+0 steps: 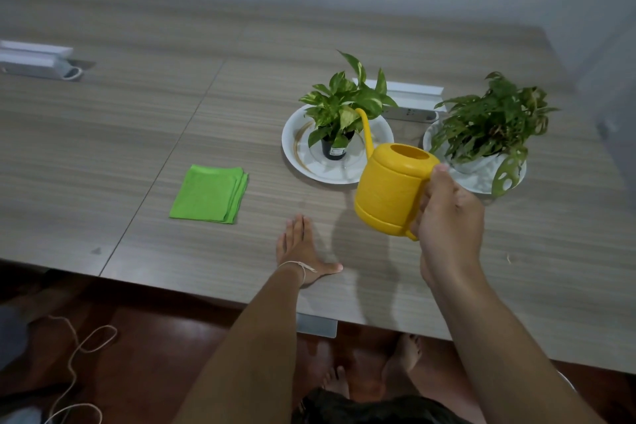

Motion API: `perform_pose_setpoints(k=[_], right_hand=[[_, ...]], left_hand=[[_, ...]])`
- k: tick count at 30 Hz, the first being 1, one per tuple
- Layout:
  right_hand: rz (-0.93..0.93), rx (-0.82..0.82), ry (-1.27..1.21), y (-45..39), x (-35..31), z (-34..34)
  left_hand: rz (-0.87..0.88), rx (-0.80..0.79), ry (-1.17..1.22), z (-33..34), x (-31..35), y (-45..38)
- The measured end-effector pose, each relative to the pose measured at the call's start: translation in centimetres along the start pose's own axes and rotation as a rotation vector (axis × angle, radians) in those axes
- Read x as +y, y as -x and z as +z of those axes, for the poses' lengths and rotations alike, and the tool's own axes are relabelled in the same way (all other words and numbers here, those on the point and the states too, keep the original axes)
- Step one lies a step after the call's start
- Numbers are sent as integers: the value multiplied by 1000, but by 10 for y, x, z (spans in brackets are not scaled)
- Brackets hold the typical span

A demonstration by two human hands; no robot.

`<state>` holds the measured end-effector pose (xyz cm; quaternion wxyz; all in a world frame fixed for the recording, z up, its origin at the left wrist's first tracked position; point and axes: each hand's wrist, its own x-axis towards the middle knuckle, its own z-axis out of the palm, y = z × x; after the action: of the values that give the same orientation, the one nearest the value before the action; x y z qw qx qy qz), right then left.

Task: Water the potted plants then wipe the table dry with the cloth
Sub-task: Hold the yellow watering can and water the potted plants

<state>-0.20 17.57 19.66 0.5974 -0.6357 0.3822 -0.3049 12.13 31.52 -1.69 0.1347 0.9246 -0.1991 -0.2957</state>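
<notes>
Right hand (447, 217) grips yellow watering can (392, 189) by handle, spout over pothos pot (335, 144) in left white plate (303, 162). Right plate (481, 182): second plant (492, 120). Left hand (299, 248) flat, fingers straight, on worktop (241, 96). Folded green cloth (210, 193) near-left.

Left hand (300, 249) flat, fingers straight; right hand (447, 217) fingers curled, raised.

1. The little black pot (334, 147) on the left plate (303, 162) has a white sticker (334, 150). Its marks are too small to read.
2. No other words or numbers show.
</notes>
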Motion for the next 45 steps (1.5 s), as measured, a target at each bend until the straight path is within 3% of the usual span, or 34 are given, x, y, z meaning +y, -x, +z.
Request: perform_pose_setpoints(k=[5, 15, 45], right_hand=[[13, 48, 10, -3, 0, 0], [-12, -49, -20, 5, -7, 8], [2, -80, -10, 24, -8, 9]], left_hand=[[5, -1, 5, 0, 0, 1], [10, 7, -3, 1, -2, 0], [12, 5, -12, 3, -3, -3]])
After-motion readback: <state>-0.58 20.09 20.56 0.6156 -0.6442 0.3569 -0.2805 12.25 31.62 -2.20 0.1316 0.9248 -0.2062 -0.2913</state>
